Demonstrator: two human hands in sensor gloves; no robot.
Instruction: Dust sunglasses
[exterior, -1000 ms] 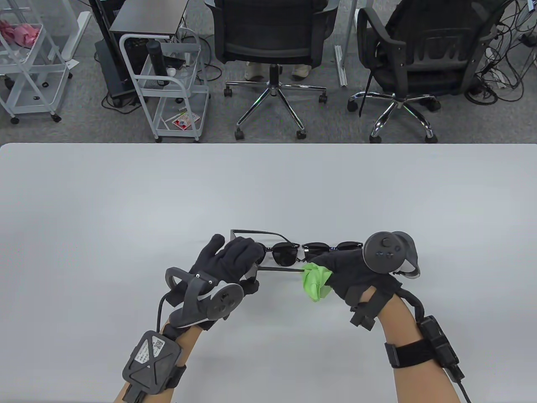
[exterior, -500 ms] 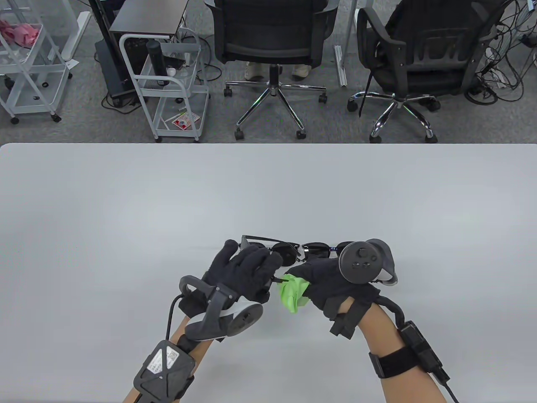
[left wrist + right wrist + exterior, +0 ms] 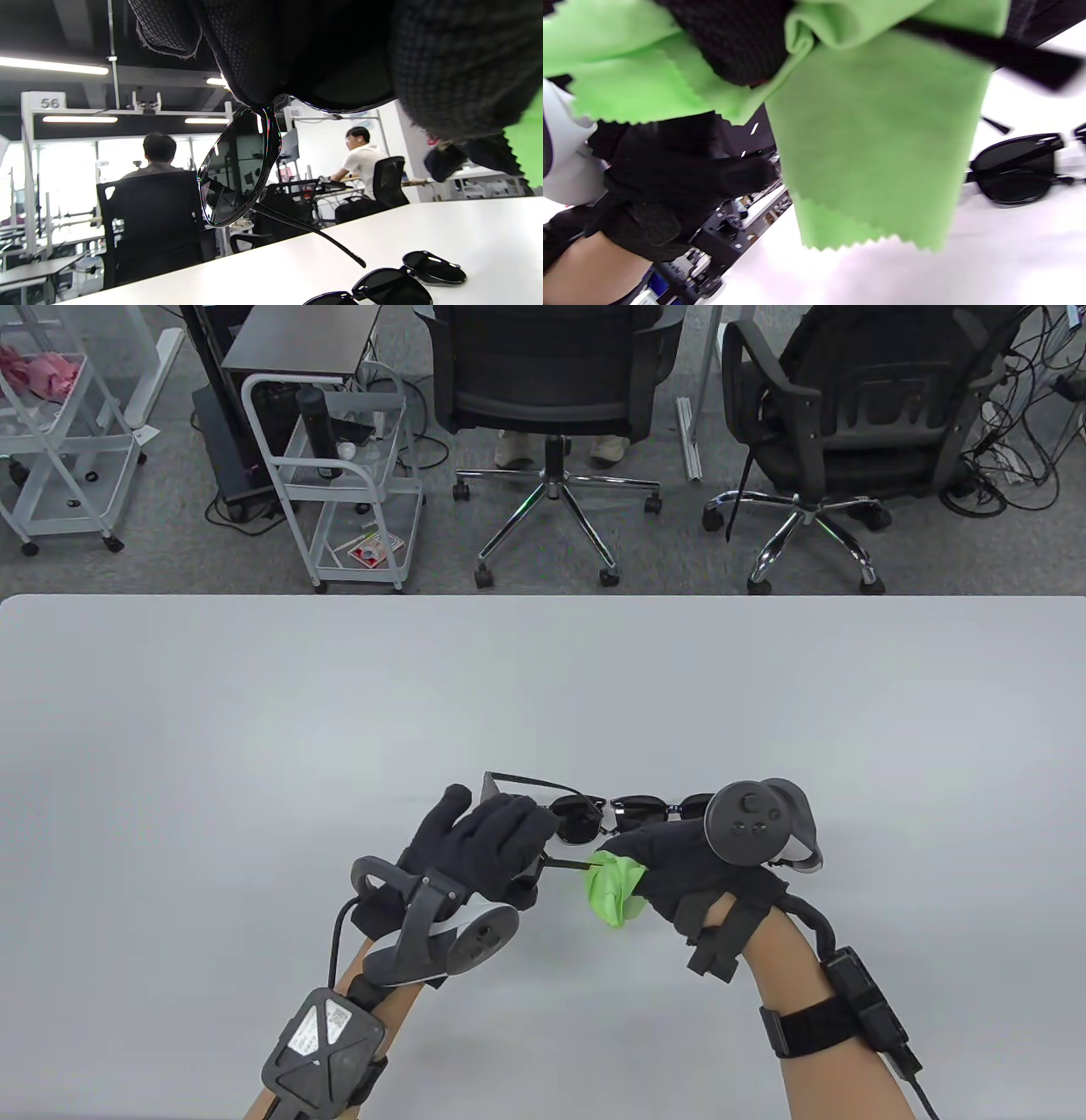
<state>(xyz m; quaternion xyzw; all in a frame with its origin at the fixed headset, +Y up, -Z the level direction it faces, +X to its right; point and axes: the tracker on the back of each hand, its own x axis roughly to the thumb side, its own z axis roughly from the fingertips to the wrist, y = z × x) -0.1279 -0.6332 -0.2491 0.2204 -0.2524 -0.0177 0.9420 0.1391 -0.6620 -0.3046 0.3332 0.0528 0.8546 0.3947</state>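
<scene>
Near the middle of the table's (image 3: 254, 712) near edge, the left hand (image 3: 479, 844) holds a pair of sunglasses (image 3: 577, 819) lifted off the surface, its gloved fingers curled round the frame at the hinge end. In the left wrist view 1 dark lens (image 3: 237, 167) hangs below the glove with a temple arm (image 3: 309, 231) slanting down toward the tabletop.

The right hand (image 3: 679, 865) pinches a bright green cloth (image 3: 612, 889) round the near temple arm of the held sunglasses, just beside the left hand. The right wrist view shows the cloth (image 3: 874, 140) folded over the dark temple arm (image 3: 992, 51), its zigzag-cut edge hanging free.

A 2nd pair of sunglasses (image 3: 390, 281) lies flat on the table beneath the hands, seen in both wrist views; in the table view I cannot tell it apart from the held pair.
</scene>
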